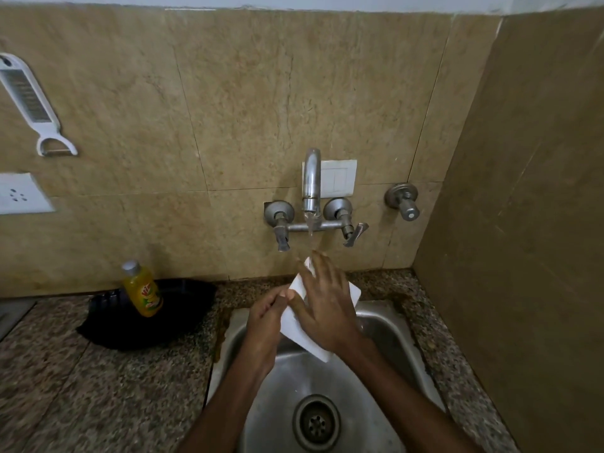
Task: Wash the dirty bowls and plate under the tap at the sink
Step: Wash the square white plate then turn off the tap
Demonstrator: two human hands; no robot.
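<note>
A white square plate (294, 325) is held tilted over the steel sink (385, 325), its far corner under the stream from the tap (310, 181). My left hand (264, 322) grips the plate's left edge, thumb on top. My right hand (327, 302) lies flat across the plate's face, fingers spread, covering most of it. Water runs down onto the plate near my right fingertips. No bowls are in view.
A yellow dish-soap bottle (142, 289) stands on a black tray (147, 322) on the granite counter (98, 393) left of the sink. A white grater-peeler (32, 103) hangs on the tiled wall. The drain (316, 422) is below my arms. A side wall closes the right.
</note>
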